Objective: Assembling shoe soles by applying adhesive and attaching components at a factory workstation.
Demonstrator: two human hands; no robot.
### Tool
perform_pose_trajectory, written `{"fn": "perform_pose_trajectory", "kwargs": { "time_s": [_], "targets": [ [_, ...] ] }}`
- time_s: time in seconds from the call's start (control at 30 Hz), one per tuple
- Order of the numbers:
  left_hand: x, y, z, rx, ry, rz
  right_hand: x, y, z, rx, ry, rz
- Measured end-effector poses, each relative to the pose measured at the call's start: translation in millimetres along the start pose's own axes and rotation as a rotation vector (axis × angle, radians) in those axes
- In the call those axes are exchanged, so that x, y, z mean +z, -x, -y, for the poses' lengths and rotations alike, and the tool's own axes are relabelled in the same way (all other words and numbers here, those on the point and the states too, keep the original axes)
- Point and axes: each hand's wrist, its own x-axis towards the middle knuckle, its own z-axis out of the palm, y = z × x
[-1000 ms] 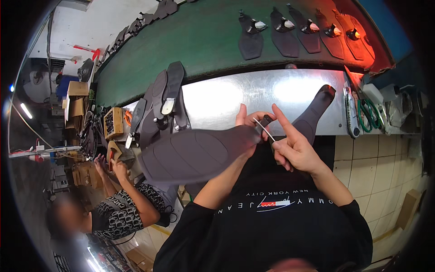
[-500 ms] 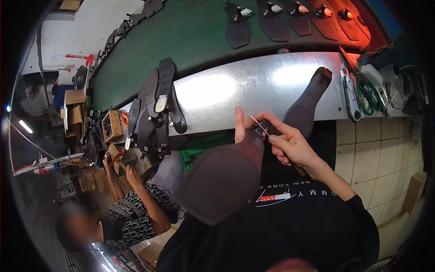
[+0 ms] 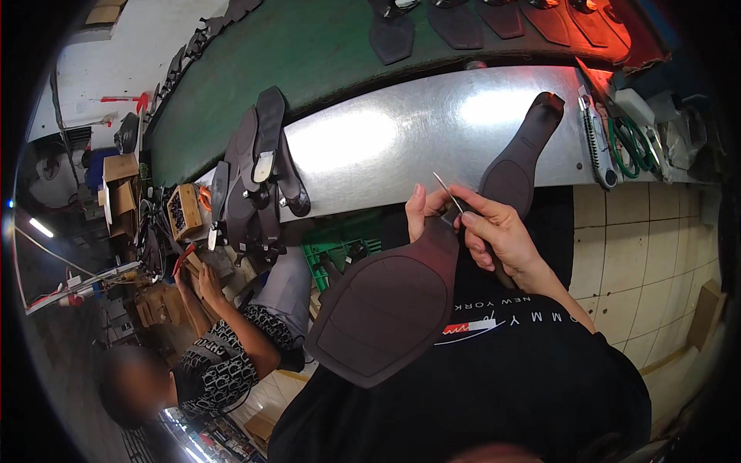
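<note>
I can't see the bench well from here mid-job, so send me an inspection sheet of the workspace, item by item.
Surface: shiny metal ledge beside a green surface.
Work pieces: dark sole, wide end toward the wearer's body; slim metal tool, contact with the sole unclear; second sole overhanging the ledge's near edge.
Clutter: piled soles on the left; utility cutter and green-handled scissors on the right.
Hands: left hand grips the dark sole's narrow end; right hand holds the tool.
Cables: apparent dark cable at far left; nothing seen across the ledge.
Surroundings: co-worker at left; pale tiles at right.
</note>
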Motion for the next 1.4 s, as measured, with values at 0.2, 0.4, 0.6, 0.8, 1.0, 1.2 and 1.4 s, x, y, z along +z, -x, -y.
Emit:
{"fn": "perform_pose_trajectory", "kwargs": {
  "time_s": [0.2,0.4,0.6,0.8,1.0,1.2,1.4],
  "targets": [
    [3,-2,4,-0.036,0.068,-0.014,-1,0,-3,-0.035,-0.016,-0.027],
    [8,-3,8,-0.069,0.137,-0.032,-5,-1,-5,-0.072,-0.036,-0.047],
    [9,-5,3,-0.067,0.162,-0.038,1,7,6,-0.017,0.026,0.001],
    [-21,-12,14,-0.070,0.256,0.127,4,6,3,0.012,0.109,0.006],
    [-6,-6,13,-0.090,0.186,0.069,-1,4,-2,-0.046,0.054,-0.056],
    [-17,-13,13,-0.077,0.186,0.128,-6,0,-1,-0.063,0.015,-0.055],
    [-16,-14,19,-0.072,0.200,0.161,-4,11,3,0.030,0.108,-0.002]
  ]
}}
